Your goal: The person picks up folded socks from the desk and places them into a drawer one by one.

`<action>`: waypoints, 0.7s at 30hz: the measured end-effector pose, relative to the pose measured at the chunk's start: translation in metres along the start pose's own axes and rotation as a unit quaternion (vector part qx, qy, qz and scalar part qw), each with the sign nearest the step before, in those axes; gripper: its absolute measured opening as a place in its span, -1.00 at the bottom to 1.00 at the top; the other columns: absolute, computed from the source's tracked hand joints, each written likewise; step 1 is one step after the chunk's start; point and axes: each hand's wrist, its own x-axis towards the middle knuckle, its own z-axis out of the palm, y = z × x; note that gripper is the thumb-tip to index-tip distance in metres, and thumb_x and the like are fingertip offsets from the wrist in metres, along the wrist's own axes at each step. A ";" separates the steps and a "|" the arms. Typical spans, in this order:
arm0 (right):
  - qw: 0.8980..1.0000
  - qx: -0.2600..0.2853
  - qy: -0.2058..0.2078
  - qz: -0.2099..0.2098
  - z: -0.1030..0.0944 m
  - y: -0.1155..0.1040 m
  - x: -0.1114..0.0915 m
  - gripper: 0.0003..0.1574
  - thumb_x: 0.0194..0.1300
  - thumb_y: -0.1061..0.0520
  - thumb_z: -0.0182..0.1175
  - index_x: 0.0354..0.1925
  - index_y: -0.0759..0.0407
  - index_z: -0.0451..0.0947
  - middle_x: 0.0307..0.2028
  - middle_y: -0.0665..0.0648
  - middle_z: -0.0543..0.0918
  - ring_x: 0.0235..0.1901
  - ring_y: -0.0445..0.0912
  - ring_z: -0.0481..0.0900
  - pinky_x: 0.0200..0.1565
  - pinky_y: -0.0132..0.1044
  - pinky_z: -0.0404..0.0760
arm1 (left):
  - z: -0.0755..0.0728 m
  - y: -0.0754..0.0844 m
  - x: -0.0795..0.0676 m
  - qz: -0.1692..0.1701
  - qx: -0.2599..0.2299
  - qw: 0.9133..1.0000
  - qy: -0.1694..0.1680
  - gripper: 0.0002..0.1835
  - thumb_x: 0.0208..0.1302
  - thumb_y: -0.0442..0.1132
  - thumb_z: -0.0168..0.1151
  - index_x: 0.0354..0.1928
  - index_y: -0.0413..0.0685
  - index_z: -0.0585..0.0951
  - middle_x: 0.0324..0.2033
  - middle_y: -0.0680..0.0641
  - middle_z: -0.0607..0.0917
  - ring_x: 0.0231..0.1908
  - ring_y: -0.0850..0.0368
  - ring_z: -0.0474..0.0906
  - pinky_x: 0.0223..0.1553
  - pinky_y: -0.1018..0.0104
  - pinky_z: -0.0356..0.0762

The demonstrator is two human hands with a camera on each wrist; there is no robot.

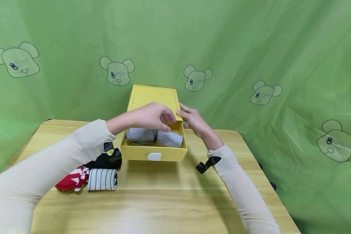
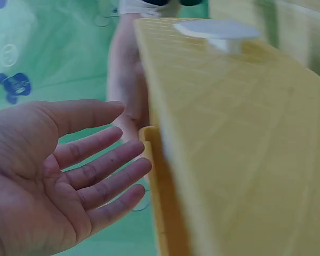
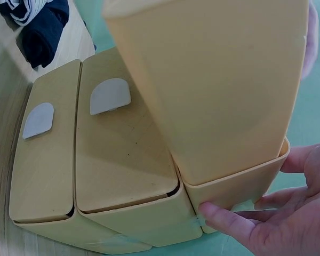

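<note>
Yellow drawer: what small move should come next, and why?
I'd probably move the left hand toward the striped roll: that hand is empty, the drawer is pulled out with grey rolls inside, the right hand touches its casing, and the striped roll lies on the table.

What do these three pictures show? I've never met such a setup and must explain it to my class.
There is no machine, just a person working bare-handed. The wide picture comes from a camera on the head; the two closer ones from cameras on each wrist. The left hand, its grip empty, hovers over an open yellow drawer holding grey rolls. The right hand touches the side of the yellow casing. On the table, left of the drawer, lie a red-and-white bundle, a striped roll and a dark bundle.
</note>
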 end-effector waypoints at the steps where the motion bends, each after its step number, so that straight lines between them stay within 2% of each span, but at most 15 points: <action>1: 1.000 0.000 0.001 0.000 0.000 0.000 0.000 -0.18 0.60 -0.02 -0.02 0.63 0.00 -0.11 0.62 0.19 0.02 0.55 0.20 0.16 0.41 0.22 0.37 | -0.002 0.000 -0.003 0.003 -0.008 1.000 0.010 -0.60 0.29 -0.27 0.39 0.14 -0.24 0.64 0.01 -0.16 0.76 0.05 0.02 0.68 0.18 0.18 0.62; 7: 1.000 0.000 0.006 0.001 0.002 -0.001 0.000 -0.18 0.60 -0.02 -0.02 0.63 0.01 -0.10 0.62 0.17 0.02 0.54 0.19 0.18 0.39 0.21 0.40 | -0.006 0.001 -0.019 0.029 -0.070 0.994 0.079 -0.61 0.35 -0.19 0.34 0.17 -0.18 0.64 -0.04 -0.08 0.78 0.00 0.10 0.71 0.17 0.18 0.63; 10: 1.000 0.000 0.005 0.002 0.002 -0.002 0.000 -0.18 0.60 -0.02 -0.02 0.63 0.01 -0.10 0.62 0.17 0.02 0.54 0.19 0.19 0.40 0.21 0.39 | -0.003 0.007 -0.032 0.045 -0.121 0.986 0.107 -0.65 0.39 -0.20 0.30 0.15 -0.16 0.64 -0.03 -0.07 0.79 0.00 0.11 0.71 0.14 0.19 0.65; 12: 1.000 0.001 0.004 0.001 0.002 -0.002 0.000 -0.17 0.59 -0.02 -0.01 0.63 0.01 -0.10 0.62 0.16 0.01 0.54 0.19 0.18 0.40 0.21 0.38 | 0.003 0.012 -0.041 0.051 -0.167 0.978 0.111 -0.69 0.43 -0.22 0.26 0.14 -0.14 0.65 -0.01 -0.07 0.78 0.01 0.08 0.71 0.14 0.16 0.66; 15: 1.000 0.004 0.003 -0.001 0.003 -0.001 -0.001 -0.17 0.59 -0.01 -0.01 0.63 0.01 -0.11 0.62 0.18 0.01 0.54 0.20 0.18 0.41 0.22 0.37 | 0.014 0.019 -0.054 0.047 -0.226 0.968 0.099 -0.73 0.49 -0.19 0.18 0.12 -0.11 0.66 -0.03 -0.13 0.78 0.00 -0.01 0.72 0.14 0.06 0.66; 18: 1.000 0.004 0.004 -0.003 0.002 -0.001 -0.001 -0.18 0.60 0.00 -0.02 0.63 0.01 -0.11 0.62 0.19 0.02 0.53 0.20 0.18 0.40 0.21 0.38 | 0.027 0.023 -0.062 0.034 -0.268 0.961 0.064 -0.72 0.54 -0.14 0.11 0.09 -0.11 0.67 -0.06 -0.16 0.79 -0.02 -0.08 0.74 0.11 0.01 0.68; 21: 1.000 0.005 0.007 -0.003 0.002 -0.001 -0.001 -0.19 0.60 0.01 -0.02 0.63 -0.01 -0.10 0.61 0.19 0.05 0.53 0.19 0.21 0.40 0.21 0.39 | 0.040 0.025 -0.068 0.023 -0.291 0.956 0.019 -0.65 0.57 -0.07 0.03 0.07 -0.15 0.68 -0.06 -0.13 0.79 -0.01 -0.09 0.74 0.10 0.08 0.69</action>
